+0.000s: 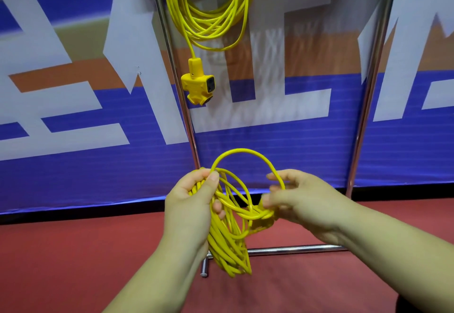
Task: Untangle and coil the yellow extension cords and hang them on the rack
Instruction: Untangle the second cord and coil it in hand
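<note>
My left hand (194,204) is shut around the top of a bundle of yellow extension cord loops (228,246) that hang down in front of me. One loop (242,153) arches from that hand over to my right hand (299,202), which pinches the cord and covers what looks like the yellow plug end (260,224). Another coiled yellow cord (208,13) hangs from the top of the metal rack (177,79), its yellow multi-socket block (197,83) dangling below the coil.
The rack's two chrome uprights (368,91) stand on a chrome base bar (290,250) on red floor (73,263). A blue, white and orange banner (73,116) fills the wall right behind the rack.
</note>
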Available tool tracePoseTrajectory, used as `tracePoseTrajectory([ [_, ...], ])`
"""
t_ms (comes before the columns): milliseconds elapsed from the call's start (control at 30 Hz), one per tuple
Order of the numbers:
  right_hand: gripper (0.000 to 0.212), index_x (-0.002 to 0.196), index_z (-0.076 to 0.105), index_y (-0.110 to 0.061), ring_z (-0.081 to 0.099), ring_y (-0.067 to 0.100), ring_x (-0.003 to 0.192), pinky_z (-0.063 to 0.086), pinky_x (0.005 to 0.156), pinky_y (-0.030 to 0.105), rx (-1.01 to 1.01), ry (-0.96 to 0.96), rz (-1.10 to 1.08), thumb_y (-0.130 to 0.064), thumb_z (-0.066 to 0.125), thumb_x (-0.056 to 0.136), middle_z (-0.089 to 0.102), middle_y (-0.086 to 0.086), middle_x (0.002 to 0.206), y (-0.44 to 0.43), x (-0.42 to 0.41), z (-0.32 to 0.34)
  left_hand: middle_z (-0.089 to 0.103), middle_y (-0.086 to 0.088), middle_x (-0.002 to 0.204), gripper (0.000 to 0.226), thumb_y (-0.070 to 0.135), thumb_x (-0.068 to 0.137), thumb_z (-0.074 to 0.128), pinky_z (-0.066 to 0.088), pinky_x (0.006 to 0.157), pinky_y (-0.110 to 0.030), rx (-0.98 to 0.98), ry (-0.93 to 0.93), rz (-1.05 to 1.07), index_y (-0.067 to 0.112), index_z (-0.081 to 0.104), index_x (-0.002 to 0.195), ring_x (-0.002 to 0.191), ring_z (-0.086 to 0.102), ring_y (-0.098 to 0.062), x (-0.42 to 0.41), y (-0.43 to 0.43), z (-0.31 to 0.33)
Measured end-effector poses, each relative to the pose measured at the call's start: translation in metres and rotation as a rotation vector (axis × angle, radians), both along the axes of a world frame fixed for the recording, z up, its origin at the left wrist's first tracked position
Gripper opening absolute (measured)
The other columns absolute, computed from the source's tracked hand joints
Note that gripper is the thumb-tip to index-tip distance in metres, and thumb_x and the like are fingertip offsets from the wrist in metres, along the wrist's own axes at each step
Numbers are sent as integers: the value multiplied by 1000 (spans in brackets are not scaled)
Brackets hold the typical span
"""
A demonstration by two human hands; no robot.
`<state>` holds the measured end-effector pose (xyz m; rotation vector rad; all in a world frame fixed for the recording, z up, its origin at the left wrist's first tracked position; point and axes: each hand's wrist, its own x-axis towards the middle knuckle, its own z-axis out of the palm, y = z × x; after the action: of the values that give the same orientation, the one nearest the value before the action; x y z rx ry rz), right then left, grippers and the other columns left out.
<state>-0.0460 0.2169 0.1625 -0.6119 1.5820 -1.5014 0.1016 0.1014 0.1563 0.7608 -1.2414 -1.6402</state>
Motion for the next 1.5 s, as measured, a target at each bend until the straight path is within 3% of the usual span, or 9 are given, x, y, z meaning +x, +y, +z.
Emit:
tracePoseTrajectory([
  [133, 50, 118, 51, -7, 67, 40, 66, 53, 81, 63, 134, 112, -25, 16, 69, 78, 70, 21, 73, 0, -4, -6, 51, -11, 62, 11, 11, 93, 69, 42, 42, -27, -30, -19, -23, 8, 69, 103, 43, 44, -17, -2, 0, -5],
  [200, 43, 113, 47, -2, 68, 52, 75, 49, 74, 57, 198, 79, 19, 17, 65, 79, 69, 35, 80, -2, -10, -10, 49, -12, 57, 12, 12, 92, 70, 43, 44, -28, -46, -46, -30, 8, 69, 104, 43, 44, -19, -4, 1, -9],
  [367, 19, 75, 56, 2, 68, 42, 87, 57, 93, 45, 320, -76, 37, 20, 59, 82, 60, 26, 80, -6, -10, -30, 49, -15, 53, 8, 17, 92, 71, 44, 52, -35, -138, -141, -35, 23, 74, 88, 46, 45, -25, -4, 1, -19],
  [600, 29, 97, 66, -9, 62, 23, 77, 45, 60, 24, 252, -191, -120, 12, 58, 78, 71, 17, 92, -18, -7, -48, 50, -15, 53, 12, 17, 93, 69, 45, 48, -32, -138, -132, -31, 26, 74, 85, 45, 46, -25, -5, 2, -18],
  [833, 35, 96, 64, -8, 64, 29, 78, 47, 59, 29, 34, -95, -323, 19, 52, 77, 71, 22, 87, -18, -16, -37, 50, -16, 57, 10, 16, 93, 69, 46, 50, -32, -68, -154, -33, 19, 72, 85, 45, 47, -24, -7, -8, -27],
  [1100, 29, 105, 65, 1, 48, 19, 60, 27, 44, 19, 263, -122, -208, 3, 49, 81, 63, 10, 66, -9, -21, -28, 50, -13, 58, 2, 14, 92, 70, 44, 48, -30, -36, -182, -91, 12, 71, 92, 46, 46, -23, -7, -9, -32],
  [1267, 8, 91, 68, -9, 56, 9, 49, 39, 43, 20, 97, 155, -257, -4, 63, 87, 71, 6, 66, -8, -18, -20, 52, -9, 61, 7, 13, 92, 70, 44, 45, -28, -24, -195, -96, 8, 68, 97, 45, 47, -19, -9, -10, -30],
  [1333, 19, 105, 64, -12, 58, 1, 47, 43, 45, 12, -8, 234, -185, -4, 68, 88, 69, -4, 59, -5, -21, -14, 53, -10, 61, 10, 15, 92, 71, 45, 46, -28, -16, -207, -91, 8, 69, 100, 45, 47, -20, -8, -10, -31],
  [1500, 52, 131, 47, -35, 58, 9, 61, 49, 60, 25, -64, 699, 140, -18, 73, 89, 74, -4, 85, 5, -43, -1, 53, -10, 59, 10, 15, 92, 70, 44, 47, -28, 4, -186, -100, 7, 68, 98, 46, 46, -20, -9, -8, -31],
])
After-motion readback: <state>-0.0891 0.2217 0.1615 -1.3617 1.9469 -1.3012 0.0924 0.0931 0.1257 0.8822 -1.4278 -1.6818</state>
